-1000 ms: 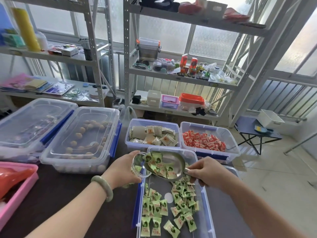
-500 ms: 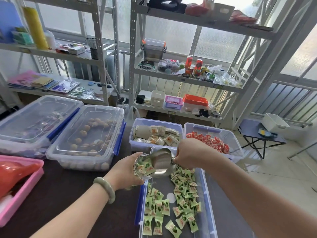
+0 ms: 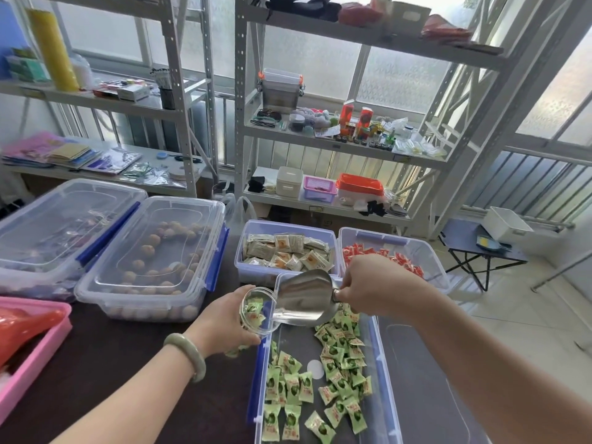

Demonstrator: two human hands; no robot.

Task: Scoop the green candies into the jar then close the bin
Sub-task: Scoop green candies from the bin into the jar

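A clear open bin in front of me holds several green wrapped candies. My left hand grips a small clear jar, tilted on its side over the bin's far left corner, with green candies inside it. My right hand holds a metal scoop by its handle, tipped up with its mouth against the jar's opening. The scoop looks empty. The bin's clear lid lies to the right of the bin, partly under my right forearm.
Behind the green bin stand an open bin of beige packets and one of red candies. Two lidded bins sit at the left, a pink tray at the near left. Metal shelving stands behind the dark table.
The scoop has tipped further up against the jar and its candies have slid into the jar. My right hand rose and moved right a little; the left hand kept the jar in place.
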